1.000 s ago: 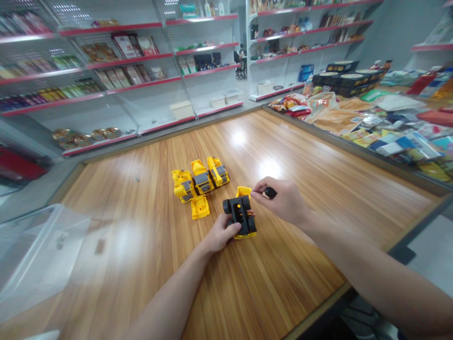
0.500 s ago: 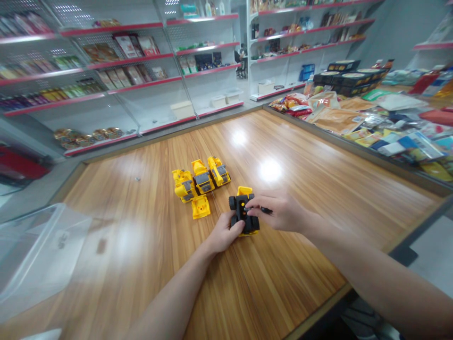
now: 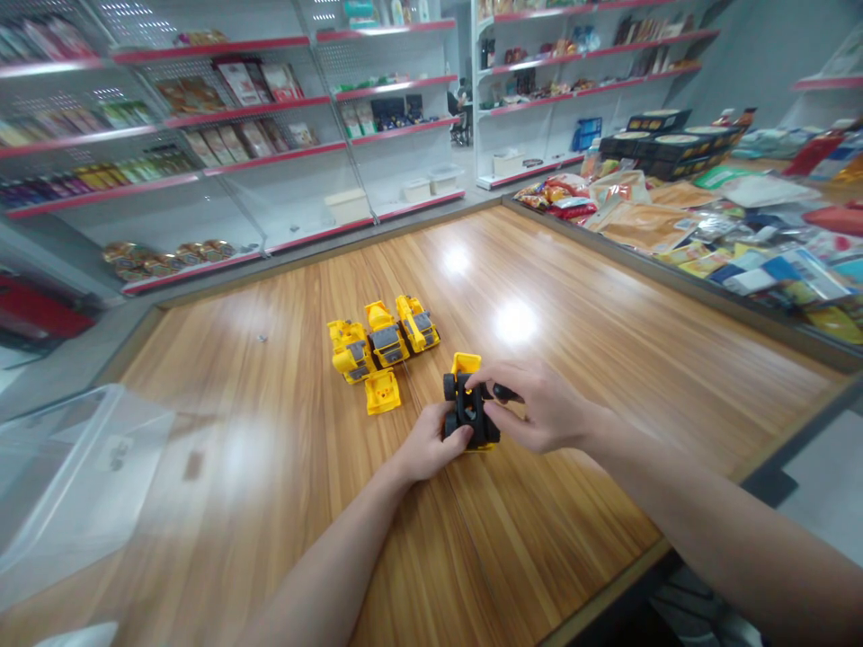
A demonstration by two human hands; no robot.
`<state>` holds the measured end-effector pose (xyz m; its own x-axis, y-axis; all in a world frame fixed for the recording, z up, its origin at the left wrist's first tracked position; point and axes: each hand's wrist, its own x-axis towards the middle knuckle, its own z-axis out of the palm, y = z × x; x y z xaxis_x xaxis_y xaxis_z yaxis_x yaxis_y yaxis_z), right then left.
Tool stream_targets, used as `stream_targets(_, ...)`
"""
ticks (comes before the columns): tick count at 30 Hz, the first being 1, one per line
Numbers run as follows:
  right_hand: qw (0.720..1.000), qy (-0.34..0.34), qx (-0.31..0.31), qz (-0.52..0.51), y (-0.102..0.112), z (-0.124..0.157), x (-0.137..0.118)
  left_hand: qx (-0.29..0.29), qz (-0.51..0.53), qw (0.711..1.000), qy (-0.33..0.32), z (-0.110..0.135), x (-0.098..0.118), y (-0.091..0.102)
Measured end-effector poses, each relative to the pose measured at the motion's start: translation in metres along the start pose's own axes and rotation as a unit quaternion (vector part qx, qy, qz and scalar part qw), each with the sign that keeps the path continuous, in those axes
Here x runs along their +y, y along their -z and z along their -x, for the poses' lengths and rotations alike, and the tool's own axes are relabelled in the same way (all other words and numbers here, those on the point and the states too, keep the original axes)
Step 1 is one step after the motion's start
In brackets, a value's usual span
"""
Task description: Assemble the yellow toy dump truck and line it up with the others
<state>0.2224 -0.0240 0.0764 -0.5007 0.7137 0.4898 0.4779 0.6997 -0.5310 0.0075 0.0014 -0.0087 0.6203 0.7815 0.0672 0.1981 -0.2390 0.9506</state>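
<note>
A yellow and black toy truck (image 3: 467, 418) lies wheels-up on the table, its black underside facing me. My left hand (image 3: 431, 440) grips it from the left, thumb pressed on the chassis. Over its right side, my right hand (image 3: 539, 409) has a small black-handled screwdriver (image 3: 505, 393) tucked in it, with finger and thumb at the underside. The tool's tip is hidden. Just beyond, three yellow toy construction trucks (image 3: 387, 344) stand side by side, and a loose yellow toy part (image 3: 383, 393) lies in front of them.
On the left of the wooden table (image 3: 256, 530) is a clear plastic bin (image 3: 87, 476). A tiny metal piece (image 3: 262, 338) lies at the far left. Packaged goods (image 3: 640, 225) cover the adjoining surface at right. Stocked shelves (image 3: 256, 117) line the back.
The toy truck has shifted slightly right and tilted in my left hand. My right thumb and fingers have spread apart over the underside, and the screwdriver handle has swung back.
</note>
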Motion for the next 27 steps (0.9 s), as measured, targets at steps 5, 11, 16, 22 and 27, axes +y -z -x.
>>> stream_targets(5, 0.992, -0.048, 0.107, -0.049, 0.001, -0.003, 0.002, -0.004, 0.028, 1.000, 0.011, 0.000, -0.001, -0.001)
stream_targets(11, 0.999, 0.029, -0.010, 0.015, -0.004, -0.002, 0.007, 0.009, -0.002, 1.000, 0.013, 0.001, 0.001, -0.001)
stream_targets(16, 0.988, -0.030, -0.085, 0.124, -0.007, 0.002, 0.000, 0.000, -0.007, 1.000, -0.004, 0.000, 0.006, -0.001)
stream_targets(22, 0.978, -0.051, -0.115, 0.168, -0.007, 0.001, -0.008, 0.001, -0.042, 0.999, -0.005, 0.000, 0.006, -0.002)
stream_targets(27, 0.981, -0.050, -0.111, 0.154, -0.009, 0.001, -0.008, 0.001, -0.044, 0.999, -0.007, 0.001, 0.003, -0.001)
